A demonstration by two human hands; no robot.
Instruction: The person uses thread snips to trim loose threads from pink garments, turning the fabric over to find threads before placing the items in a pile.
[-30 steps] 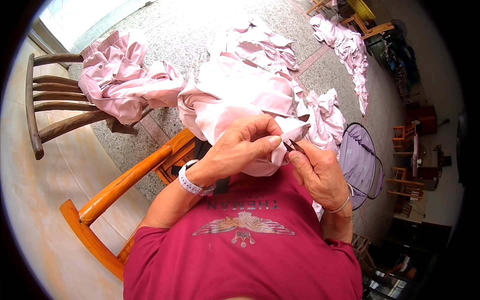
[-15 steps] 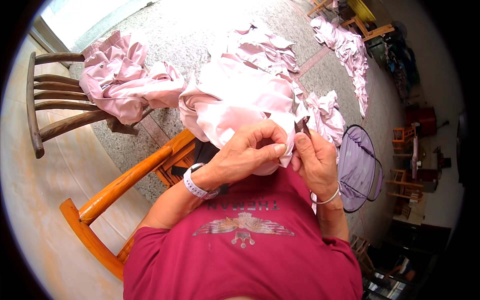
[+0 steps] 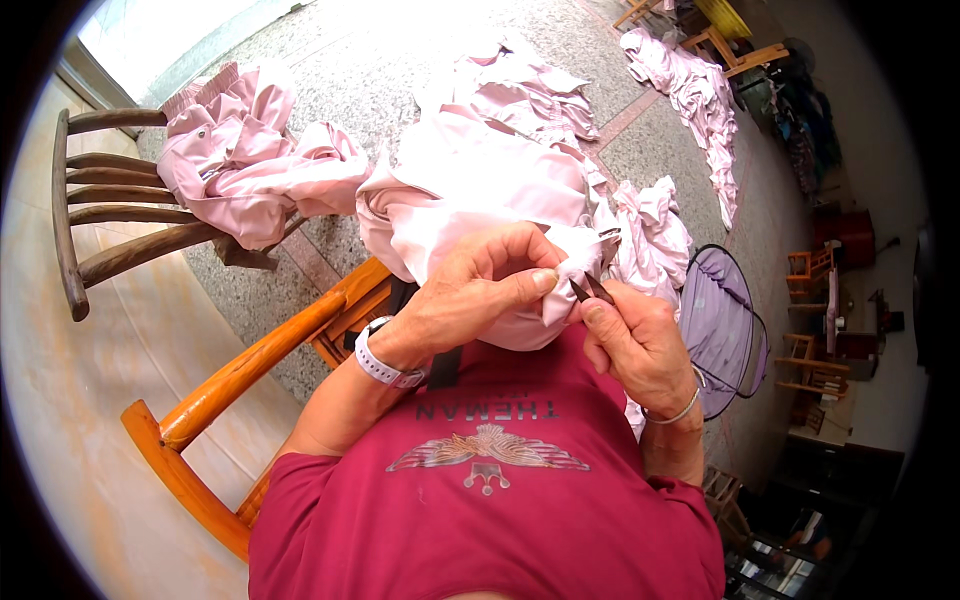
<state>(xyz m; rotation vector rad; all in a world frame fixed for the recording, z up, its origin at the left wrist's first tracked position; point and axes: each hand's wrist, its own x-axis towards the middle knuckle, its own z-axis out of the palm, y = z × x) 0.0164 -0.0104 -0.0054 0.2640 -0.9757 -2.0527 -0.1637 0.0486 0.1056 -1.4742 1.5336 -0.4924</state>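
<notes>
A pale pink garment [image 3: 470, 185] lies bunched across my lap. My left hand [image 3: 485, 290], with a white watch on its wrist, pinches an edge of the cloth between thumb and forefinger. In my right hand [image 3: 640, 340] is a pair of small dark thread snips [image 3: 592, 290]. Their two pointed blades stand apart and face left, close to the pinched cloth. The handle part is hidden inside my right fingers. Whether a thread lies between the blades is too small to tell.
More pink garments drape over a wooden chair [image 3: 85, 265] at the left, and a pink cloth pile [image 3: 690, 95] lies on the far right floor. A purple mesh basket [image 3: 718, 330] stands to my right. An orange wooden chair frame [image 3: 260, 350] is beside my left arm.
My right hand has moved slightly down and turned, so the snips now point left at the cloth edge. The left hand has shifted a little left, still pinching the garment.
</notes>
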